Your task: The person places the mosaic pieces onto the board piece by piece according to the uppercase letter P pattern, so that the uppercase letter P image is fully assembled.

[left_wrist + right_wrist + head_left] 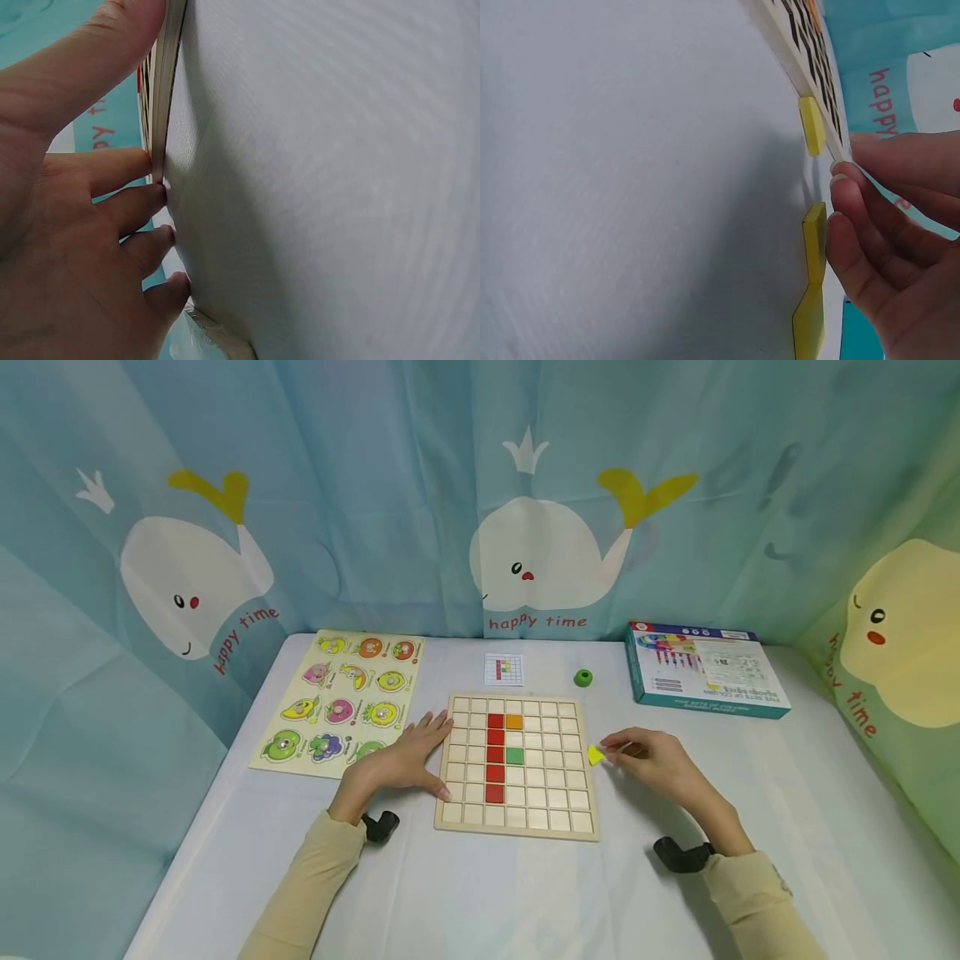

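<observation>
Board (517,836), red column (495,755) pointing away, left fingers (431,734) spread, right fingers (628,736) bent, hold unclear

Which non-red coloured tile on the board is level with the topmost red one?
The orange tile, immediately right of the top red tile; the green tile sits two rows lower.

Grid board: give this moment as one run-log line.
left hand: touches board; right hand: at yellow pieces; board: red tiles, orange tile, green tile
</observation>
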Demonstrator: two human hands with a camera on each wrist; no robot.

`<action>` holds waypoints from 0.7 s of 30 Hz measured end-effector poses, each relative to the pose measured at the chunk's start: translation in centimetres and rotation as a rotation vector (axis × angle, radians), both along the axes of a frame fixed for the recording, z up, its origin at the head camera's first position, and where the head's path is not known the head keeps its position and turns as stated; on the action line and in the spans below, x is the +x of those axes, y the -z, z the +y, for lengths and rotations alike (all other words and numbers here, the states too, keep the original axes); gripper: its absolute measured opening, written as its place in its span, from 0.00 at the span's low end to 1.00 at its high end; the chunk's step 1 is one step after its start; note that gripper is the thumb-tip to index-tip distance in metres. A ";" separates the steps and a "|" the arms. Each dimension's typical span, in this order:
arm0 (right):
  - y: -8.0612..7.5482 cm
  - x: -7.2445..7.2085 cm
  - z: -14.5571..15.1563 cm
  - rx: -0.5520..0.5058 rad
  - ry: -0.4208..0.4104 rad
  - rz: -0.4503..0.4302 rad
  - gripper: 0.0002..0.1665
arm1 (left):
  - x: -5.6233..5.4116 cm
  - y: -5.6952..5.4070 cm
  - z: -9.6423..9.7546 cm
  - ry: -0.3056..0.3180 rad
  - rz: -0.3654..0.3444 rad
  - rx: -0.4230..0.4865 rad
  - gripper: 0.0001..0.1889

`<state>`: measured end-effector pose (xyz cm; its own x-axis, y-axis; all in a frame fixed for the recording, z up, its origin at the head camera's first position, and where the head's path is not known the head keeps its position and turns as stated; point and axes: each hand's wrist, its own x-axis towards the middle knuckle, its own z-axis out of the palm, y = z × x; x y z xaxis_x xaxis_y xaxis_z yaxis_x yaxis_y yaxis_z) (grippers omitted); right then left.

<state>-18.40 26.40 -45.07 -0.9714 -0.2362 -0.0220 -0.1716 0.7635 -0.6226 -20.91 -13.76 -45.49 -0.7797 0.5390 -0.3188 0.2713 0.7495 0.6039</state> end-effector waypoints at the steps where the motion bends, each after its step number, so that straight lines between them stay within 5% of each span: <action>1: 0.0 0.0 -0.1 0.001 -0.004 -0.003 0.13 | 0.0 0.0 0.0 0.000 0.000 -0.002 0.63; 21: 0.4 -1.2 -1.3 0.043 -0.037 -0.051 0.16 | 0.0 0.1 -0.1 -0.003 -0.003 0.007 0.62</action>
